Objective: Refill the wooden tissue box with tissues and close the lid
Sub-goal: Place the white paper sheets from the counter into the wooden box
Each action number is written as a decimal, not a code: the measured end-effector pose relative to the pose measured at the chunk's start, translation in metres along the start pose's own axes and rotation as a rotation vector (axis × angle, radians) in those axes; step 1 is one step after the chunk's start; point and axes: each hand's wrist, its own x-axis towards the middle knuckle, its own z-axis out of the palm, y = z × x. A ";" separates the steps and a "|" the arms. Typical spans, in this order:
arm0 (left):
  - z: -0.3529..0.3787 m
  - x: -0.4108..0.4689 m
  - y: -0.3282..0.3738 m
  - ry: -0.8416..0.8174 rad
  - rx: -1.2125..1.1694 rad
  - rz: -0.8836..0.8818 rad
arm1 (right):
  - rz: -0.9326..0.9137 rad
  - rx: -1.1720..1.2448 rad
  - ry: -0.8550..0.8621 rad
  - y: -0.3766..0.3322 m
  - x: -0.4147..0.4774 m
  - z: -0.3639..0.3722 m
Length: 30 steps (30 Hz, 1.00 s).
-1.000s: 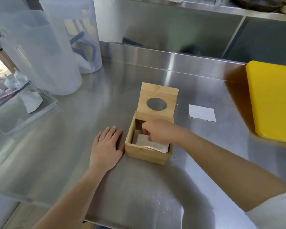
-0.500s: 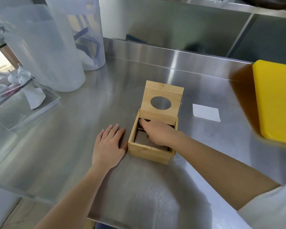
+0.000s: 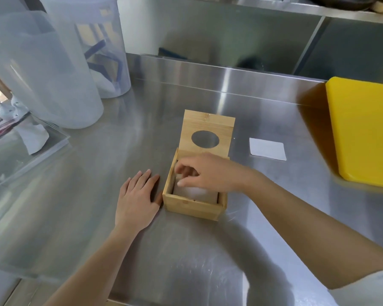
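Head view, looking down on a steel worktop (image 3: 75,217). Near the middle, a small wooden box (image 3: 194,207), open, with lid (image 3: 208,129) standing upright at the far side; round hole in the lid. Inside the box, pale tissues (image 3: 197,192) lying flat, below the rim.

Right hand (image 3: 205,171) reaching over the box from the right, fingers (image 3: 181,167) bent down into the far left part of the inside, thumb near them above the tissues. Blurred there; cannot tell if pinching a tissue or only pressing on it. Right forearm bare, white sleeve (image 3: 369,290) at the lower right corner.

Left hand (image 3: 136,197) flat on the worktop just left of the box, palm down, fingers straight and close together, holding nothing. Thumb touching the left wall of the box near the front corner.

Right of the lid, apart from the box, a white square sheet (image 3: 267,149) lying flat. Farther right, a yellow board (image 3: 363,133) at the edge of the picture.

Far left, two tall translucent plastic containers (image 3: 49,69) standing side by side, something blue inside the rear one. In front of them, a clear acrylic tray (image 3: 27,151) with a crumpled white paper (image 3: 33,138) in it. Behind the worktop, a steel back wall and a shelf (image 3: 274,5) above.
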 end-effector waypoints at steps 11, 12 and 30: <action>0.003 0.001 0.000 -0.007 -0.010 -0.008 | 0.171 0.584 0.942 0.095 -0.021 -0.059; 0.003 0.001 0.000 -0.010 -0.009 -0.010 | 0.257 0.567 0.945 0.113 -0.018 -0.060; 0.001 0.002 0.001 -0.023 0.021 -0.022 | 0.782 -0.109 0.355 0.249 -0.012 -0.049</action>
